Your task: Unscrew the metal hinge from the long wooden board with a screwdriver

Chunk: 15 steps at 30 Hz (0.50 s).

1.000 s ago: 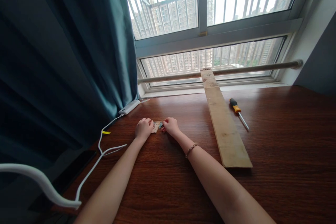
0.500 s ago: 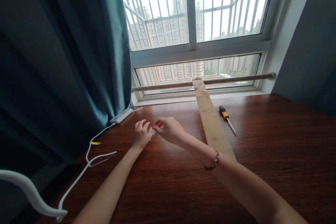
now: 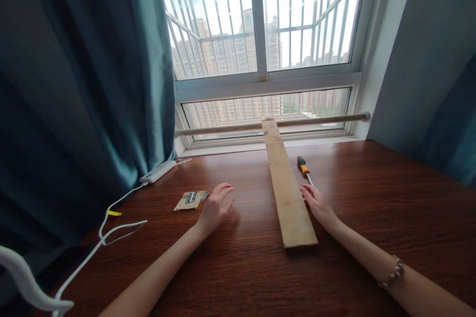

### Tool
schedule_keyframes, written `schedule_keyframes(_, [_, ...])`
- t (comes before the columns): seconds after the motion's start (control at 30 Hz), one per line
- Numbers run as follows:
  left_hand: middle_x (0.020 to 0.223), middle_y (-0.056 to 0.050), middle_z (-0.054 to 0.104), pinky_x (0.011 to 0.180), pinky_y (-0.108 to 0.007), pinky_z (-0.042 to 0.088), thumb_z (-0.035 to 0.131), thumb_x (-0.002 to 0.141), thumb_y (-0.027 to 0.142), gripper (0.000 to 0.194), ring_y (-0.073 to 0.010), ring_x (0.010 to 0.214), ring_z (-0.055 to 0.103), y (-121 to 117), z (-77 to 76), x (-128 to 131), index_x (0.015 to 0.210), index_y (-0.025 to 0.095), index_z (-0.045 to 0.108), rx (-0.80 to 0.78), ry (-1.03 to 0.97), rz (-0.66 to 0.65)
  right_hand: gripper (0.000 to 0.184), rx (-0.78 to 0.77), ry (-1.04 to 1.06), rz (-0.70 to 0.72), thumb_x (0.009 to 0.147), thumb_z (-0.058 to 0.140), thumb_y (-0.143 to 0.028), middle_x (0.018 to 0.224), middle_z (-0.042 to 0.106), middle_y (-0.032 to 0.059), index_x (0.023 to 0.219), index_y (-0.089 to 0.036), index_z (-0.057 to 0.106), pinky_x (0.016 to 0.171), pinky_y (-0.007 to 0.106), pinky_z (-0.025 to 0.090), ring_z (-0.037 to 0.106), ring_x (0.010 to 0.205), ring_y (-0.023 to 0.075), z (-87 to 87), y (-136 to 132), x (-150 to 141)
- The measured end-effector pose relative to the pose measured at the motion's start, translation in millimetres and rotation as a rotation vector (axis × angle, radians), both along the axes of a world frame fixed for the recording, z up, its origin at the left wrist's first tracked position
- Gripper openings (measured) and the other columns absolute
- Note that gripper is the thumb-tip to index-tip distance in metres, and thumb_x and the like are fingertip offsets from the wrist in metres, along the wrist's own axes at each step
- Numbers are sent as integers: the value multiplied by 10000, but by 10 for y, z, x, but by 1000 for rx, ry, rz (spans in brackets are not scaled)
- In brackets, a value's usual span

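My left hand (image 3: 215, 208) hovers above the table with its fingers apart and nothing in them. Close by on its left lies a torn piece of cardboard (image 3: 182, 204) with a dark strip with light marks (image 3: 191, 197) and several thin metal screws (image 3: 204, 196). A long wooden board (image 3: 288, 193) runs from the window rail toward me. My right hand (image 3: 316, 204) is at the board's right edge, its fingers loosely extended; whether they touch it is unclear. Just beyond them lies a screwdriver (image 3: 303, 166) with a black and orange handle, its tip hidden by my fingers.
A white power strip (image 3: 159, 172) sits at the back left beside the curtain (image 3: 148, 84). Its white cable (image 3: 106, 228) trails down the left side. A horizontal rail (image 3: 320, 121) crosses the window, and the board's far end rests at it. The brown wooden table (image 3: 238, 277) fills the foreground.
My hands have parted from over the screws. The right hand has swung across the board to its right side; the left has moved slightly right, uncovering the cardboard. The view has shifted a little.
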<state>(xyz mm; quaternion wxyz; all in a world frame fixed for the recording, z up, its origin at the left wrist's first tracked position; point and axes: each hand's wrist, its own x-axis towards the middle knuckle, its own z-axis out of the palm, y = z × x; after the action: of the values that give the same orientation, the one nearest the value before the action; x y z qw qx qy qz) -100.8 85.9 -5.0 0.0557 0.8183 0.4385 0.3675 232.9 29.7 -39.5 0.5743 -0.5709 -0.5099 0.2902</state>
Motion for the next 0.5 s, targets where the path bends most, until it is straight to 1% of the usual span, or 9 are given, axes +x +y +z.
schedule_keyframes(0.07, [1112, -76, 640, 987, -376, 426, 580, 794, 333, 246, -225, 1082, 572, -80, 24, 213, 997, 220, 663, -206, -140, -52, 417, -67, 102, 120, 758, 501, -554, 946, 693, 123, 892, -185, 644, 764, 358, 519, 652, 900, 261, -40, 16, -27])
schedule_keyframes(0.13, [1049, -87, 673, 935, -352, 460, 631, 757, 358, 249, -228, 1009, 612, -127, 40, 455, 950, 210, 686, -455, -303, -94, 410, -93, 185, 194, 730, 529, -563, 922, 701, 117, 841, -185, 646, 744, 344, 522, 650, 918, 264, -38, 19, -63])
schedule_keyframes(0.17, [1030, -99, 682, 922, -342, 466, 656, 738, 365, 253, -231, 993, 621, -139, 44, 585, 926, 200, 696, -574, -388, -112, 399, -104, 234, 208, 713, 550, -557, 910, 704, 112, 830, -187, 642, 733, 339, 524, 654, 911, 261, -25, 12, -81])
schedule_keyframes(0.23, [1003, -121, 691, 917, -317, 465, 702, 701, 365, 252, -232, 986, 625, -140, 49, 851, 866, 175, 708, -760, -563, -150, 368, -137, 345, 223, 686, 589, -533, 879, 708, 101, 815, -192, 637, 714, 331, 529, 667, 860, 247, 16, -16, -111])
schedule_keyframes(0.33, [964, -133, 695, 877, -280, 482, 720, 697, 346, 244, -213, 951, 635, -85, 48, 1239, 825, 139, 700, -1028, -853, -269, 315, -178, 491, 248, 685, 615, -493, 827, 709, 85, 783, -195, 636, 691, 319, 533, 679, 759, 218, 97, -73, -145])
schedule_keyframes(0.37, [932, -131, 698, 841, -274, 498, 702, 719, 344, 238, -200, 905, 645, -52, 49, 1358, 824, 131, 690, -1098, -949, -287, 298, -186, 519, 253, 685, 623, -478, 809, 708, 82, 769, -193, 637, 685, 316, 535, 679, 735, 212, 123, -89, -153])
schedule_keyframes(0.4, [882, -121, 699, 791, -269, 514, 675, 748, 347, 231, -184, 833, 653, -11, 52, 1469, 820, 128, 678, -1140, -1043, -263, 284, -190, 536, 256, 683, 631, -465, 798, 707, 80, 759, -191, 636, 683, 315, 536, 679, 722, 209, 144, -101, -159])
schedule_keyframes(0.43, [823, -107, 695, 734, -270, 527, 641, 779, 356, 233, -170, 749, 653, 36, 59, 1572, 811, 126, 664, -1164, -1118, -214, 274, -191, 544, 259, 678, 640, -453, 794, 707, 79, 752, -188, 636, 684, 314, 537, 679, 718, 208, 159, -108, -162])
schedule_keyframes(0.5, [723, -84, 674, 638, -285, 535, 568, 830, 390, 276, -156, 604, 627, 137, 87, 1749, 795, 126, 641, -1151, -1206, -99, 277, -187, 551, 269, 665, 655, -446, 809, 709, 77, 753, -184, 633, 692, 313, 538, 680, 739, 211, 167, -107, -159])
